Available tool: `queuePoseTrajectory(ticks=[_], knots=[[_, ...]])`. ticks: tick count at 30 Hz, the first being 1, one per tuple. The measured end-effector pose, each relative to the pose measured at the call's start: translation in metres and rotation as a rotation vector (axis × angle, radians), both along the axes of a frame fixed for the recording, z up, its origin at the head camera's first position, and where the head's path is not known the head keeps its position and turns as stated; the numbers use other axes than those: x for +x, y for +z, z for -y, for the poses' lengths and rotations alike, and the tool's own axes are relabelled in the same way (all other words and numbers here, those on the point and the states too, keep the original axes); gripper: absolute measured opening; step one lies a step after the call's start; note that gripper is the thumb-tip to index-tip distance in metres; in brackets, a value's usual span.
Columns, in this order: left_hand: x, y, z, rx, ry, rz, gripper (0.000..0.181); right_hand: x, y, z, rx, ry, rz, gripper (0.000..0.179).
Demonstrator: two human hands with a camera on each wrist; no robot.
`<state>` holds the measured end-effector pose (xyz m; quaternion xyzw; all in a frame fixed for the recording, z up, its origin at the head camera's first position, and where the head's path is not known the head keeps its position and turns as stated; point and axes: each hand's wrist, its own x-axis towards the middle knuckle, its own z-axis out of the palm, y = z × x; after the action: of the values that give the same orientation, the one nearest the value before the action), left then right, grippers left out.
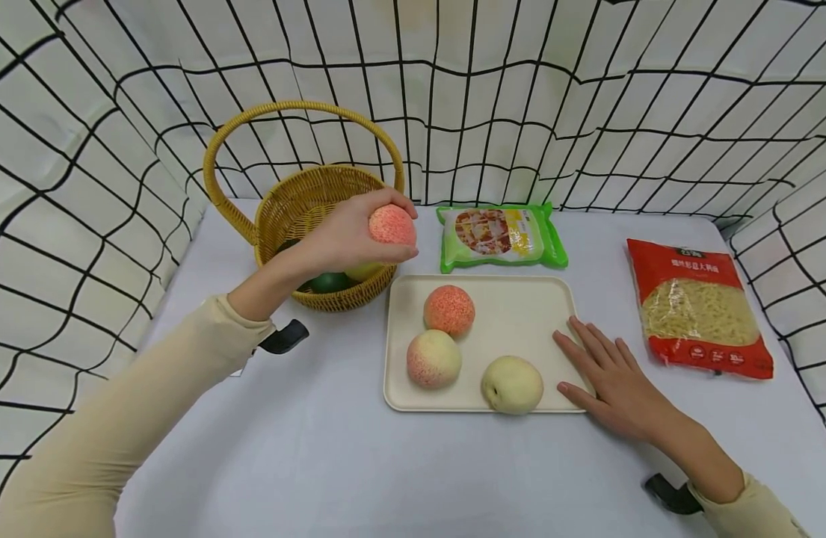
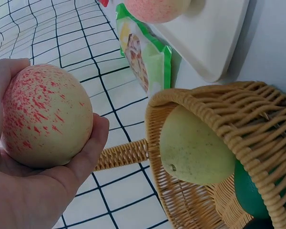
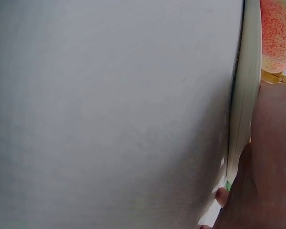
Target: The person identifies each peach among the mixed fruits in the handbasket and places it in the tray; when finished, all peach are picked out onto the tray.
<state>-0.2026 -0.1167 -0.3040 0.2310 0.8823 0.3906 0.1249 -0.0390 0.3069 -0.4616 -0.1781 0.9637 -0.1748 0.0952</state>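
Note:
My left hand [image 1: 359,228] grips a pink-speckled peach [image 2: 47,114] above the right rim of a wicker basket [image 1: 345,300]. Inside that basket lie a pale yellow-green fruit [image 2: 195,148] and a dark green one [image 2: 257,191], partly hidden by the rim and my arm. A cream tray [image 1: 513,299] carries a red-orange peach [image 1: 449,310], a pale peach with a pink blush [image 1: 434,359] and a pale yellow fruit [image 1: 512,385]. My right hand [image 1: 614,385], fingers spread and fairly straight, rests on the tray's right edge and holds nothing.
Behind the tray lies a green snack packet [image 1: 503,235]. A red bag of pasta [image 1: 702,310] is at the right of the white table [image 1: 359,463]. Black wire grid [image 1: 473,71] panels stand at the back and both sides. The basket's tall handle [image 1: 305,107] arches over it.

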Motion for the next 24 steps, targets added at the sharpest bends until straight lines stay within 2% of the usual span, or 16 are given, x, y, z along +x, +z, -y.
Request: queuePoseTrajectory(ticks=[13,24], knots=[[0.008,-0.001,-0.019,0.058,-0.060,0.012,0.044,-0.001,-0.001,-0.001,0.000,0.000,-0.003,0.085],[0.016,-0.003,-0.047,0.110,-0.137,0.041,0.042,0.001,0.001,0.000,-0.014,0.004,-0.017,0.085]])
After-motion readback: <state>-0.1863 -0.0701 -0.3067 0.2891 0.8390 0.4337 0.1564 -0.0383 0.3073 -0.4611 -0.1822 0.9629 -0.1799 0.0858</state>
